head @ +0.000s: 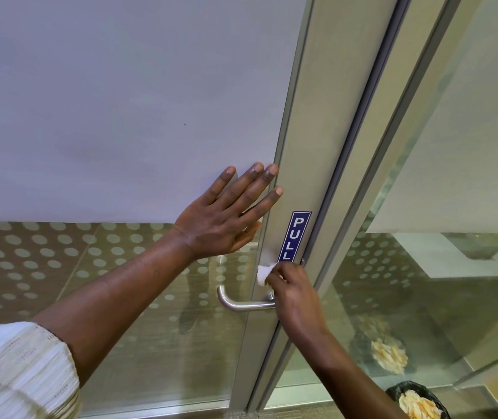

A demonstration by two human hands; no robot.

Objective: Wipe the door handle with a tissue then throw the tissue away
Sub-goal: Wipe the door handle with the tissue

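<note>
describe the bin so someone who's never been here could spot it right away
Follow the metal door frame down past the blue PULL sign to the floor at bottom right. The bin sits there, black-lined and full of pale crumpled paper; the similar shape above it looks like its reflection in the glass.

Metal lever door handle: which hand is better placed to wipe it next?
Right. The right hand already pinches the white crumpled tissue just above the metal lever door handle; the left hand lies flat on the door.

The left hand [226, 213] lies flat on the frosted glass [114, 110], just above the steel lever handle [241, 303], so the way from above is partly blocked. The right hand [293, 294] with the tissue [262, 273] covers the lever's base at the aluminium door frame [311, 164]. Below the lever and around its free left end there is open room.
</note>
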